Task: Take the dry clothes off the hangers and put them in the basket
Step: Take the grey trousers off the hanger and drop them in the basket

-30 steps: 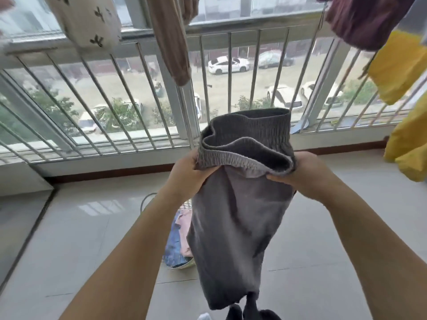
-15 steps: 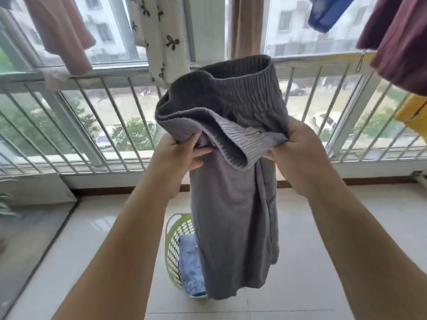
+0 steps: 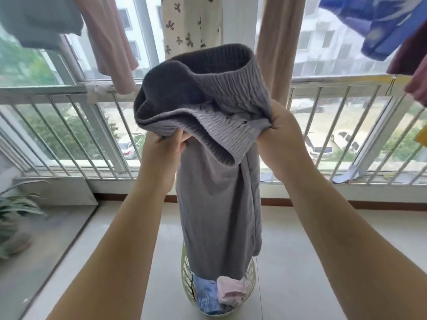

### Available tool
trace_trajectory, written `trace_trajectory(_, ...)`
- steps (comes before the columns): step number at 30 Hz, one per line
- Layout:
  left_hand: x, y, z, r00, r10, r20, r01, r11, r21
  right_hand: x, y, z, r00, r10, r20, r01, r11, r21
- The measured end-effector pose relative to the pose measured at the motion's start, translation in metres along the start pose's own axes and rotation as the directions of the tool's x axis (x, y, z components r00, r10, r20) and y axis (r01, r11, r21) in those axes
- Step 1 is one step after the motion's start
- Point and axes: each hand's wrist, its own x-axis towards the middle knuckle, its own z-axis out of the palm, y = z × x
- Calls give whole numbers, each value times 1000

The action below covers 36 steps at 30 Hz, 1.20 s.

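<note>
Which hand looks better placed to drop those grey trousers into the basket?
Neither clearly: left hand and right hand both grip the waistband of the trousers, which hang over the basket. Letting both go should do.

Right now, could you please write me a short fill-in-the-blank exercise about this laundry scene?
1. Both hands grip the grey trousers by the ____.
2. The basket stands on the floor directly ____ the trousers.
3. The folded garment beside the pink one in the basket is ____.

Answers: waistband; below; blue
</note>
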Motion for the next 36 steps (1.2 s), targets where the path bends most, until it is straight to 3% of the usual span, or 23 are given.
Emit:
trace_trajectory(8, 5, -83, -25, 977, -212, 8, 211, 977, 36, -20, 80, 39, 960, 247, 132, -231, 965, -127)
trace_trajectory(13, 21, -124, -31, 962, -270, 34, 269, 963, 31, -13, 113, 57, 946, 276, 169, -246, 953, -178)
trace_trajectory(16, 34, -141, -28, 956, -290, 33, 284, 951, 126, -1, 131, 63, 949, 267, 171, -237, 956, -174)
trace_trajectory(21, 66, -159, -15, 955, -296, -25, 296, 943, 151, 24, 157, 65, 960, 224, 168, -210, 973, -97)
trace_trajectory(27, 77, -164, -5, 973, -233, 11, 230, 966, 123, 38, 177, 58, 966, 213, 148, -215, 977, -4)
trace_trajectory(33, 53, -155, -7, 993, -113, 31, 109, 987, 115, 17, 174, 53, 973, 180, 141, -192, 979, 73)
trace_trajectory(36, 29, -154, -13, 991, -123, 52, 115, 983, 145, -9, 176, 46, 965, 195, 174, -210, 975, 73)
